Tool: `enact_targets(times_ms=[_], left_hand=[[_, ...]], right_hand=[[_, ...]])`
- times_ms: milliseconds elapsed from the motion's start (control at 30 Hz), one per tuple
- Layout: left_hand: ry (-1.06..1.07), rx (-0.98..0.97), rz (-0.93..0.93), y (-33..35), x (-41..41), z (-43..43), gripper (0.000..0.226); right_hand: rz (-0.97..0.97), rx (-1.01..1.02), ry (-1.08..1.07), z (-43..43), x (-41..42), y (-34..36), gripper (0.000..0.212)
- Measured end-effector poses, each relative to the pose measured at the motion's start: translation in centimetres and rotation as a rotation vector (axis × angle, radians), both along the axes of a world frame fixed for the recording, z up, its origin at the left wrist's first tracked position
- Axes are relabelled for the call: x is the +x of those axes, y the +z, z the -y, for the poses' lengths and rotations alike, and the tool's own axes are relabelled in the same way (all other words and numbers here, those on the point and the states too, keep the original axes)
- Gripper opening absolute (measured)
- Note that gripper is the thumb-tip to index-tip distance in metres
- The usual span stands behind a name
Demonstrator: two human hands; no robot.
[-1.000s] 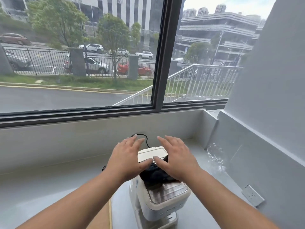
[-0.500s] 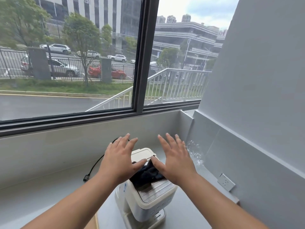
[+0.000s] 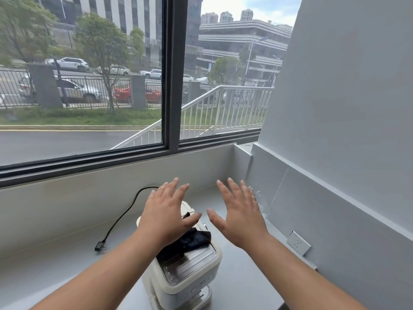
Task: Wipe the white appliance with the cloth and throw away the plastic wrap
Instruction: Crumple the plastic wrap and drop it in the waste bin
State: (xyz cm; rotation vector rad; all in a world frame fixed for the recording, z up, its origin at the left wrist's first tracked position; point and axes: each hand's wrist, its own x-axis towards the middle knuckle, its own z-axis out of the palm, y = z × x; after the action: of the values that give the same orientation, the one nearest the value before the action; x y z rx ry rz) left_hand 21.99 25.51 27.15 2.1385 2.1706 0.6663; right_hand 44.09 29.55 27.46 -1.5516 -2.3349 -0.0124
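Note:
A white appliance (image 3: 190,274) with a silvery top plate stands on the grey counter (image 3: 55,260) below me. A dark cloth (image 3: 190,240) lies bunched on its top. My left hand (image 3: 166,212) hovers above the cloth and the appliance's rear, fingers spread, holding nothing. My right hand (image 3: 238,212) hovers to the right of the appliance, also spread and empty. Clear plastic wrap (image 3: 259,202) lies crumpled in the counter's back right corner, just beyond my right hand's fingers.
A black power cord (image 3: 120,218) runs from behind the appliance to a plug (image 3: 100,246) lying on the counter at left. A white wall socket (image 3: 298,242) sits low on the grey right wall. A large window spans the back.
Both hands have lifted off the cloth and spread apart, the right one drifting right of the appliance. My head has turned, so the appliance sits lower in view.

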Motion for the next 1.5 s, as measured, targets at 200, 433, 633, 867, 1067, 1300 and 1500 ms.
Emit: enact_targets(times_ms=[200, 433, 633, 867, 1067, 1300, 1500], left_hand=[[-0.011, -0.016, -0.013, -0.1, 3.6, -3.1, 0.094], [-0.036, -0.052, -0.035, -1.7, 8.0, -7.2, 0.097], [-0.065, -0.085, -0.032, -2.9, 11.5, -10.7, 0.096], [-0.124, -0.135, -0.048, -4.1, 16.0, -14.2, 0.093], [-0.157, -0.192, -0.052, -5.9, 19.7, -17.3, 0.093], [-0.143, -0.243, -0.055, -8.2, 22.6, -21.0, 0.094], [-0.131, -0.295, -0.066, -10.6, 24.5, -23.2, 0.091]], right_hand=[[-0.016, -0.003, -0.01, -3.2, 3.4, -0.3, 0.085], [-0.015, -0.03, -0.07, -6.6, 8.3, -1.6, 0.087], [-0.005, -0.066, -0.138, -9.5, 13.2, -3.6, 0.088], [0.013, -0.099, -0.187, -12.0, 17.6, -5.7, 0.087], [0.032, -0.129, -0.197, -14.1, 20.6, -7.9, 0.09], [0.126, -0.179, -0.15, -17.2, 21.9, -10.9, 0.091], [0.119, -0.209, -0.13, -19.7, 22.3, -13.2, 0.09]])
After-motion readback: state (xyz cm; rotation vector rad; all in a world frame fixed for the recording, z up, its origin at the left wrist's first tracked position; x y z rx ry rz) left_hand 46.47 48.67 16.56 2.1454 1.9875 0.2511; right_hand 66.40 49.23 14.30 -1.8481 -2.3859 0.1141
